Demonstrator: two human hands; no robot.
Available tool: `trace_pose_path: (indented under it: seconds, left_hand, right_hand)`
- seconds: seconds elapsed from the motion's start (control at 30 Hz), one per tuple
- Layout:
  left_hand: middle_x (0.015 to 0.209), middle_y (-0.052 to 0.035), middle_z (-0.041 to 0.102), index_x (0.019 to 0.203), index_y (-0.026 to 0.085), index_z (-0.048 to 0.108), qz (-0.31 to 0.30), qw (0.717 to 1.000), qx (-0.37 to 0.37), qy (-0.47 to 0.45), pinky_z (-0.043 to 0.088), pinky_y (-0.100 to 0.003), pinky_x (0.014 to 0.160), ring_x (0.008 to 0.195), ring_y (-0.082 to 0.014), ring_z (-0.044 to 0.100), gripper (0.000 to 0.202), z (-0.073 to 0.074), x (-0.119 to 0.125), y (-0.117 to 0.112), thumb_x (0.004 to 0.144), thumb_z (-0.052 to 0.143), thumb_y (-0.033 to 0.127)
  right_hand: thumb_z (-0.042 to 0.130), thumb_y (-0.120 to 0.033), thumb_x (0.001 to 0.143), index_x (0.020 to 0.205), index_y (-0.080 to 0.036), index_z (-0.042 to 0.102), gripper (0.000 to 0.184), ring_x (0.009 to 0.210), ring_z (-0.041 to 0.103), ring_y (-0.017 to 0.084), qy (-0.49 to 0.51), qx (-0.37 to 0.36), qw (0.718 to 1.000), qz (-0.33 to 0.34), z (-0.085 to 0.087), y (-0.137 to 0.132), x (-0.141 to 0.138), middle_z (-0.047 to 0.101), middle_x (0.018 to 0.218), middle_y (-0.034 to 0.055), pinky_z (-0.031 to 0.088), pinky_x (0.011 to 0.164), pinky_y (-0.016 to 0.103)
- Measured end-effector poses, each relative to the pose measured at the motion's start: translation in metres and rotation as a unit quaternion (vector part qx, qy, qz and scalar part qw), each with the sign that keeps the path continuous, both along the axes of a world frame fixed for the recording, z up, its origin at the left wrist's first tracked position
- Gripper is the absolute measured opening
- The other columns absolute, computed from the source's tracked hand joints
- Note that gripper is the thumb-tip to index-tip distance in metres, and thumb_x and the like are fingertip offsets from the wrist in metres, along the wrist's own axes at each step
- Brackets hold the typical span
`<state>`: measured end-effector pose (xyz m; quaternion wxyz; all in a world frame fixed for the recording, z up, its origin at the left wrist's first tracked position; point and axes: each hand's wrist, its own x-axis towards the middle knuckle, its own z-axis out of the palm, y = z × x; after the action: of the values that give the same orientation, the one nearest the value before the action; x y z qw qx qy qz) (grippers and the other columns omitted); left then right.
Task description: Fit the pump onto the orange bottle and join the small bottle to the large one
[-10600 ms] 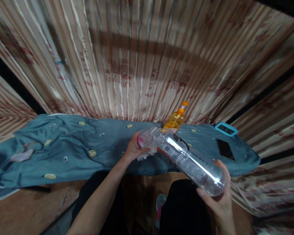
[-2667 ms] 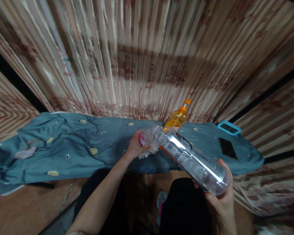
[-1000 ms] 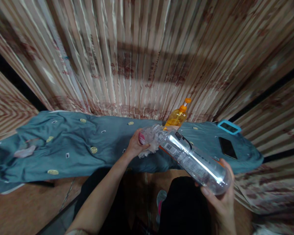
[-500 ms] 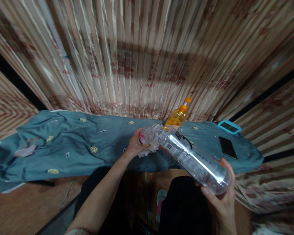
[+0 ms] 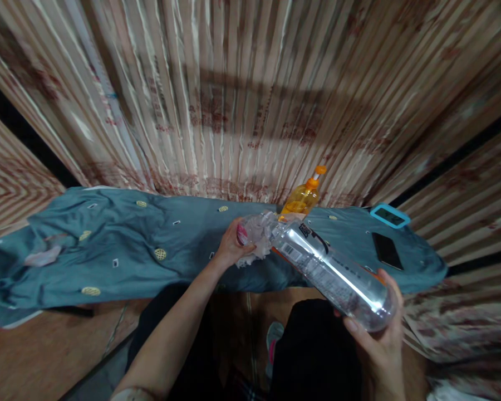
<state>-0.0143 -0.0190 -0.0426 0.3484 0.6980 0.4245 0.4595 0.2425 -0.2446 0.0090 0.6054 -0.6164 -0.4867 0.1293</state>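
Observation:
My right hand point(image 5: 378, 340) is wrapped round the base of a large clear plastic bottle point(image 5: 338, 273) with a printed label. The bottle lies tilted, its base low at the right and its neck end up to the left. My left hand point(image 5: 231, 245) is closed round a small clear plastic bottle point(image 5: 259, 225) with a pink end. The two bottles' narrow ends meet or nearly meet; whether they touch I cannot tell. Crumpled white tissue point(image 5: 253, 258) hangs under the small bottle, by my left fingers.
Behind the bottles stands an orange pump bottle point(image 5: 300, 199) on a green patterned cloth point(image 5: 142, 234). To the right lie a black phone point(image 5: 387, 250) and a blue-framed device point(image 5: 389, 216). A pale crumpled piece point(image 5: 44, 257) lies far left. A striped curtain point(image 5: 234, 100) hangs behind.
Both hands keep their hold on the two bottles. The large bottle and my right hand have shifted very slightly; otherwise the scene looks the same.

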Motion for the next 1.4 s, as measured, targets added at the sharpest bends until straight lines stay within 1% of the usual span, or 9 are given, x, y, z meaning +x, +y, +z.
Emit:
trace_pose_path:
  seconds: [0.13, 0.2, 0.3, 0.47, 0.6, 0.77, 0.93, 1.17, 1.4]
  left_hand:
    - [0.127, -0.0100, 0.066, 0.129, 0.019, 0.053, 0.007, 1.000, -0.003, -0.001, 0.046, -0.049, 0.110, 0.121, -0.0310, 0.062, 0.079, -0.0001, 0.0001, 0.0002, 0.057, 0.087, 0.024]
    - [0.127, -0.0094, 0.066, 0.129, 0.021, 0.053, 0.006, 1.000, 0.000, -0.004, 0.046, -0.049, 0.110, 0.122, -0.0308, 0.061, 0.079, 0.0001, 0.0000, 0.0000, 0.058, 0.087, 0.024]
    - [0.128, -0.0098, 0.065, 0.129, 0.020, 0.052, 0.002, 1.000, 0.002, 0.000, 0.046, -0.048, 0.110, 0.122, -0.0303, 0.061, 0.078, 0.0006, 0.0000, -0.0007, 0.059, 0.086, 0.023]
    - [0.127, -0.0100, 0.065, 0.129, 0.020, 0.052, 0.007, 1.000, -0.007, 0.005, 0.046, -0.050, 0.110, 0.123, -0.0303, 0.061, 0.077, 0.0006, 0.0006, -0.0009, 0.059, 0.085, 0.023]
    - [0.129, -0.0122, 0.064, 0.129, 0.018, 0.052, 0.005, 1.000, -0.009, 0.006, 0.045, -0.051, 0.110, 0.123, -0.0320, 0.061, 0.079, 0.0015, 0.0006, -0.0005, 0.058, 0.086, 0.023]
    - [0.128, -0.0096, 0.065, 0.129, 0.020, 0.053, 0.006, 1.000, 0.002, 0.004, 0.047, -0.049, 0.109, 0.122, -0.0308, 0.061, 0.079, 0.0020, -0.0004, -0.0008, 0.057, 0.087, 0.023]
    - [0.126, -0.0082, 0.066, 0.130, 0.021, 0.052, 0.004, 1.000, 0.002, 0.000, 0.046, -0.048, 0.110, 0.121, -0.0296, 0.062, 0.079, 0.0008, -0.0005, -0.0007, 0.058, 0.087, 0.023]
    - [0.129, -0.0086, 0.065, 0.129, 0.021, 0.052, 0.012, 1.000, -0.004, 0.010, 0.046, -0.047, 0.110, 0.123, -0.0295, 0.061, 0.079, 0.0035, -0.0006, -0.0021, 0.058, 0.086, 0.022]
    - [0.127, -0.0095, 0.066, 0.129, 0.021, 0.052, 0.010, 1.000, -0.006, 0.006, 0.045, -0.049, 0.110, 0.122, -0.0304, 0.062, 0.079, 0.0013, 0.0001, -0.0016, 0.058, 0.086, 0.023]
  right_hand:
    - [0.084, -0.045, 0.064, 0.156, -0.025, 0.032, 0.108, 0.130, 0.047, 0.042, -0.001, -0.010, 1.000, 0.007, 0.0039, -0.0005, -0.0020, 0.039, 0.151, 0.0158, 0.045, 0.101, 0.057]
    - [0.085, -0.046, 0.062, 0.155, -0.025, 0.033, 0.108, 0.132, 0.045, 0.044, -0.008, -0.007, 1.000, 0.002, 0.0055, -0.0004, -0.0025, 0.039, 0.151, 0.0159, 0.043, 0.102, 0.059]
    - [0.086, -0.047, 0.060, 0.154, -0.024, 0.035, 0.109, 0.139, 0.037, 0.047, -0.013, -0.001, 1.000, -0.014, 0.0055, -0.0003, -0.0016, 0.040, 0.151, 0.0163, 0.035, 0.108, 0.065]
    - [0.087, -0.047, 0.059, 0.155, -0.024, 0.032, 0.113, 0.139, 0.038, 0.046, -0.015, -0.007, 1.000, -0.003, 0.0028, -0.0007, 0.0017, 0.038, 0.153, 0.0164, 0.037, 0.108, 0.064]
    - [0.086, -0.046, 0.061, 0.156, -0.024, 0.033, 0.111, 0.143, 0.032, 0.046, -0.011, -0.002, 1.000, -0.010, 0.0039, -0.0010, -0.0006, 0.039, 0.153, 0.0161, 0.030, 0.112, 0.066]
    - [0.086, -0.044, 0.061, 0.156, -0.026, 0.032, 0.111, 0.139, 0.037, 0.047, -0.007, -0.005, 1.000, 0.003, 0.0015, -0.0018, 0.0015, 0.036, 0.154, 0.0161, 0.037, 0.106, 0.065]
    - [0.086, -0.047, 0.060, 0.155, -0.024, 0.034, 0.110, 0.141, 0.035, 0.047, -0.018, -0.002, 1.000, -0.007, 0.0023, -0.0014, 0.0021, 0.038, 0.153, 0.0164, 0.029, 0.111, 0.068]
    - [0.085, -0.047, 0.062, 0.155, -0.025, 0.034, 0.108, 0.139, 0.037, 0.046, -0.029, -0.003, 1.000, -0.001, 0.0020, -0.0014, 0.0004, 0.039, 0.152, 0.0156, 0.037, 0.108, 0.064]
    - [0.084, -0.048, 0.063, 0.156, -0.024, 0.032, 0.109, 0.142, 0.033, 0.046, -0.006, -0.005, 1.000, -0.010, 0.0063, -0.0011, -0.0061, 0.036, 0.154, 0.0156, 0.033, 0.110, 0.065]
